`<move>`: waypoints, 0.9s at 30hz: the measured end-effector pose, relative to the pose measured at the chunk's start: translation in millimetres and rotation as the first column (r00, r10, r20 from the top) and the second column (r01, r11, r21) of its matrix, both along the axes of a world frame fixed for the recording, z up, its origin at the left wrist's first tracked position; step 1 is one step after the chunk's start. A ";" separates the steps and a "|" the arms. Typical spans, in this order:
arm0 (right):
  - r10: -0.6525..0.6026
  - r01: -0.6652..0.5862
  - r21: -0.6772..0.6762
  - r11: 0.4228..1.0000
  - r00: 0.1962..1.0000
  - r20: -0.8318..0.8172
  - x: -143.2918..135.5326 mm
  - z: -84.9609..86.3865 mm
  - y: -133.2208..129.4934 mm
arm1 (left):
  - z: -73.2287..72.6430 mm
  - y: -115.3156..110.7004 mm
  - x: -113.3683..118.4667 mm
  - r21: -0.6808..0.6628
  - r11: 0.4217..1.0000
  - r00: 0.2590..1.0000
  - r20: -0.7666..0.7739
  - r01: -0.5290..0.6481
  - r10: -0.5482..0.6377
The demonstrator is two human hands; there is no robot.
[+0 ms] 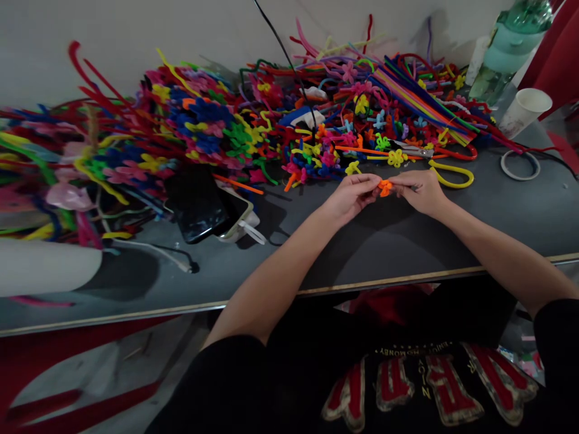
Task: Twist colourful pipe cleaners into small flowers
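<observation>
A small orange pipe-cleaner flower (385, 188) is held up between my two hands, above the front part of the dark table. My left hand (351, 198) pinches its left side between thumb and fingers. From the right, my right hand (420, 190) grips the other side, its fingers closed. The fingers partly cover the flower, so its full shape is hidden. Just beyond my hands lie a yellow pipe-cleaner flower (397, 158) and a pair of pliers or scissors (414, 150). A bent yellow pipe cleaner (456, 184) curves beside my right hand.
Heaped colourful pipe cleaners and flowers (208, 126) line the table's back along the wall. A black phone (196, 208) and a cable (154, 246) lie at left. To the right stand a paper cup (525, 111), a green bottle (504, 54) and a tape roll (520, 166).
</observation>
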State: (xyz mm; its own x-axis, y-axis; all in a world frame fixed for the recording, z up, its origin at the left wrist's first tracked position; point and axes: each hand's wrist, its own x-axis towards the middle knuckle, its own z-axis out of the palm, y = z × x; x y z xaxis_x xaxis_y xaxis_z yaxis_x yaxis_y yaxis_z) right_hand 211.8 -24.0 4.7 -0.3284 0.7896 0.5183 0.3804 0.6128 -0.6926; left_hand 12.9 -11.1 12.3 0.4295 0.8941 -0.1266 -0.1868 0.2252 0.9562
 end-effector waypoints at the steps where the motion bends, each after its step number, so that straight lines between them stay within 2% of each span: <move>1: -0.008 0.008 -0.008 1.000 1.000 -0.004 0.2 0.5 -0.2 | -0.2 -0.2 0.4 -0.025 1.000 1.000 0.012 0.001 -0.001; 4: -0.013 0.012 -0.042 0.999 1.000 -0.022 0.4 3.7 -1.1 | -0.9 -0.9 1.4 -0.018 0.999 0.999 0.011 -0.038 0.038; 6: 0.009 -0.010 -0.061 0.998 1.000 -0.026 0.1 6.6 -1.7 | -0.5 -1.5 1.6 0.098 0.990 0.994 -0.020 -0.101 0.104; 8: 0.038 -0.040 -0.085 0.996 0.999 -0.026 -0.4 9.3 -2.1 | 1.1 -2.4 1.1 0.274 0.951 0.985 -0.052 -0.144 0.164; 10: 0.064 -0.068 -0.125 0.990 0.997 -0.033 -1.1 10.8 -2.4 | 3.7 -3.3 0.1 0.433 0.891 0.978 -0.080 -0.138 0.191; 13: 0.102 -0.111 -0.189 0.976 0.993 -0.061 -2.2 10.8 -2.6 | 8.3 -4.4 -2.6 0.558 0.824 0.967 -0.144 -0.097 0.211; 22: 0.161 -0.182 -0.296 0.938 0.983 -0.094 -1.0 13.4 -2.2 | 14.0 -4.0 -9.1 0.713 0.701 0.934 -0.262 0.018 0.242; 24: 0.169 -0.179 -0.295 0.939 0.984 -0.059 0.1 14.5 -1.6 | 13.4 -3.6 -9.0 0.706 0.707 0.925 -0.287 0.029 0.248; 27: 0.199 -0.194 -0.291 0.937 0.980 -0.015 1.9 13.4 0.2 | 12.8 -2.0 -9.6 0.654 0.755 0.928 -0.306 0.043 0.212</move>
